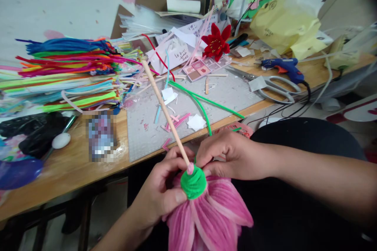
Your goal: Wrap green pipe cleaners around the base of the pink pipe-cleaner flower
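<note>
cluttered desk [73,164] behind: left hand [159,196] grips flower [206,215], right hand [226,157] pinches green wire [208,123]; base [193,182] appears wrapped, stick [165,110] bare.

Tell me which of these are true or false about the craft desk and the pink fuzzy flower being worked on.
1. The pink pipe-cleaner flower sits on a thin wooden stick. True.
2. The wrap at the flower's base is blue. False: it is a green fuzzy wrap.
3. Both the left hand and the right hand grip the flower near its base. True.
4. The right hand holds the scissors. False: the silver scissors lie on the wooden desk, away from both hands.
5. A pile of many-coloured pipe cleaners lies on the desk's left side. True.
</note>
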A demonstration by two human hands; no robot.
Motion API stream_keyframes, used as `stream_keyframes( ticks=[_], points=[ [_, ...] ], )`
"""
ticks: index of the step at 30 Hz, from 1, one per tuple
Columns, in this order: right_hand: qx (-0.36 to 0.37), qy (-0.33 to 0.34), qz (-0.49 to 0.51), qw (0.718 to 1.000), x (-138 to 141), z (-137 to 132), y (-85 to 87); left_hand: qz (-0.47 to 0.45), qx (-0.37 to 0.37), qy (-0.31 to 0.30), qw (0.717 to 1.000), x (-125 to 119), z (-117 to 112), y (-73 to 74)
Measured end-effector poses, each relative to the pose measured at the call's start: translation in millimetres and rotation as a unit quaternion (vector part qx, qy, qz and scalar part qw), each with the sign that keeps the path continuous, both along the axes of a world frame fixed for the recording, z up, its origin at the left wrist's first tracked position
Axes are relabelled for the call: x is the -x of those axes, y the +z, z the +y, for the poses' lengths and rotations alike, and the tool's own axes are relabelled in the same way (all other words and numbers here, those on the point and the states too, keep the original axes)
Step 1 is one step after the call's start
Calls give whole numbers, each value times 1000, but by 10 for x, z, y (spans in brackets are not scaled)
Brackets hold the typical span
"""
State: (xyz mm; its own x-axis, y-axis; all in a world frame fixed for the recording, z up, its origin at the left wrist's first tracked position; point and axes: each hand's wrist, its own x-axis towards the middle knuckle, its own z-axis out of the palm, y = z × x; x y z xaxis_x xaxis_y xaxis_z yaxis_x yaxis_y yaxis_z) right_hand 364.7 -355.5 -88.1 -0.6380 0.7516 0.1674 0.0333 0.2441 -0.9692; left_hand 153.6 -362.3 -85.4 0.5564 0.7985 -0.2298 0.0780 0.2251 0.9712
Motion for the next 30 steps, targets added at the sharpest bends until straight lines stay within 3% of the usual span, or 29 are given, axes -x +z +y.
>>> stream_keyframes(
  ticks=[6,11,16,23,30],
  points=[
    [89,-27,57,994,49,-116,54,9,-67,-66,996,81,-40,96],
    [34,-25,39,998,46,-191,137,41,-217,-141,965,209,-41,109],
    [19,-8,40,999,49,-213,188,97,-344,-150,922,279,-74,124],
    [115,16,80,990,56,-239,152,111,-314,-129,934,324,-107,118],
    [267,0,111,957,98,-294,71,110,-289,-130,942,277,-93,246]
  ],
)
